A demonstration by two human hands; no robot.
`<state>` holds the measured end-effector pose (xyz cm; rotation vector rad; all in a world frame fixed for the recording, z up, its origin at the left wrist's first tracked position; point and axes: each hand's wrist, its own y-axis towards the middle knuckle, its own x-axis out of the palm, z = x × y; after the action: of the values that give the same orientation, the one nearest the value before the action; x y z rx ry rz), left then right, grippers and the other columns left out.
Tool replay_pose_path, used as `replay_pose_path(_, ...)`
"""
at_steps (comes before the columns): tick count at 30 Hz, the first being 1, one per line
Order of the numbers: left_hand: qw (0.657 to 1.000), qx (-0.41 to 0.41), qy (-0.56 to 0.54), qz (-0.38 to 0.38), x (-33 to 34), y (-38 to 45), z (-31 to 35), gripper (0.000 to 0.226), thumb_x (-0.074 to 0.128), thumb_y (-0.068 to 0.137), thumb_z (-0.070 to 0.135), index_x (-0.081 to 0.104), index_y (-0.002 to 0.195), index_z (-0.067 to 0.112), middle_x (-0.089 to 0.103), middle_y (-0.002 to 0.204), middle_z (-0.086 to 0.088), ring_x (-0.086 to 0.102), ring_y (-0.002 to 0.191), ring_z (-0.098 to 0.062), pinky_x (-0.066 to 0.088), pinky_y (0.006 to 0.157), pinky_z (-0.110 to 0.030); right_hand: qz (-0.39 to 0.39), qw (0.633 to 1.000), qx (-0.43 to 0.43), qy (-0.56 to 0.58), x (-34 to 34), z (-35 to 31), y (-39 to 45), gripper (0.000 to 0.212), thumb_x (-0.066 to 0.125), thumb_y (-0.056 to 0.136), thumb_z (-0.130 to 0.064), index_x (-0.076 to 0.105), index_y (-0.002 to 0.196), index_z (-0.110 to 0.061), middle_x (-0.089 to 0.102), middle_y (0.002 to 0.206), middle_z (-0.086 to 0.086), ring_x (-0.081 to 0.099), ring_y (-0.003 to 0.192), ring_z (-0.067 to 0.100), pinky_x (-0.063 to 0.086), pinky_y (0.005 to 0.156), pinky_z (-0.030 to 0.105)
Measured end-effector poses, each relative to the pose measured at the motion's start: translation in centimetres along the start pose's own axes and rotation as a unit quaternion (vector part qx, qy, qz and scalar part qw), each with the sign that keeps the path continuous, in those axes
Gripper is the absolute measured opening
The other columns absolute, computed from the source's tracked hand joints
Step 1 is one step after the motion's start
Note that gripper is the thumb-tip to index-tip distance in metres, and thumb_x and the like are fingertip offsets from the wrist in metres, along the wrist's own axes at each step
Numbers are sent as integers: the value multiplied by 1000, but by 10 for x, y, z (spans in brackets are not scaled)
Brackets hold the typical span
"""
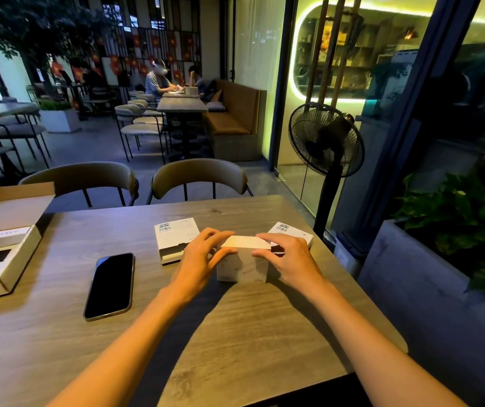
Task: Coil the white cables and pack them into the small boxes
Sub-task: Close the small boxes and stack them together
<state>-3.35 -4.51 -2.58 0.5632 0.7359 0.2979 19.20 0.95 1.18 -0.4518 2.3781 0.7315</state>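
Both your forearms reach forward and meet over a small white box (242, 267) standing near the middle of the counter (235, 333). Your left hand (198, 257) arches over the box's left side, thumb against the front face near the top edge, fingers (220, 234) curled toward the raised flap (245, 242). Your right hand (289, 257) mirrors it, thumb on the front upper corner and fingers bent over the flap's right end, so both hands grip the box. The flap is pale, flat cardboard, tilted up; what lies inside is hidden.

A second white box (176, 240), matte with a barcode label, lies flat just left of your left hand, its near end open. A third white box (291, 232) with a similar label sits behind your right hand, probably touching it. A glossy black phone (110, 286) lies face up farther left, and an open brown cardboard carton (3, 245) sits at the counter's left edge. The counter is grey wood-grain.
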Motion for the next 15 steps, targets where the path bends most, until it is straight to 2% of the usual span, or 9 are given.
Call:
replay_pose_path(2, 1000, 0, 14, 1, 1, 0, -2, 42, 55, 93, 43, 61, 132, 28, 52, 117, 11, 52, 101, -2, 49, 76, -10, 4, 1000, -3, -11, 4, 3, 0, 48, 74, 90, -28, 64, 135, -15, 70, 127, 5, 63, 116, 15, 56, 94, 31)
replay_pose_path(3, 1000, 0, 18, 0, 1, 1, -3, 42, 54, 93, 43, 62, 132, 26, 52, 116, 11, 53, 102, -5, 49, 76, -11, 5, 1000, -1, -18, 5, 4, 0, 49, 73, 90, -28, 63, 136, -14, 71, 126, 6, 63, 114, 15, 56, 92, 30)
replay_pose_path(6, 999, 12, 36, -7, -1, 2, -6, 49, 53, 91, 50, 63, 132, 25, 56, 118, 5, 57, 98, -9, 53, 77, -18, 4, 999, -8, -49, 6, 3, 0, 51, 69, 93, -32, 59, 141, -16, 69, 128, 4, 60, 113, 12, 45, 82, 14)
replay_pose_path(9, 999, 22, 45, -10, -3, 2, -7, 51, 52, 91, 52, 63, 132, 25, 59, 119, 4, 58, 94, -5, 56, 77, -23, -9, 997, -27, -73, 6, 3, -2, 50, 63, 98, -33, 54, 145, -21, 66, 126, -1, 55, 107, 5, 43, 74, 10)
replay_pose_path(12, 1000, 20, 22, 8, -2, -3, -5, 44, 55, 93, 52, 63, 128, 26, 55, 119, 12, 57, 99, -1, 58, 79, -26, 0, 998, -33, -58, 6, 0, -3, 45, 67, 96, -31, 61, 139, -21, 66, 127, -3, 55, 112, 4, 47, 85, 13)
replay_pose_path(15, 999, 36, 17, 23, -3, -10, -2, 38, 62, 90, 56, 63, 117, 29, 57, 114, 9, 56, 102, -7, 56, 76, -27, 0, 998, -47, -37, 9, 0, -6, 39, 74, 92, -25, 66, 130, -22, 67, 125, -7, 54, 113, -1, 45, 86, 9)
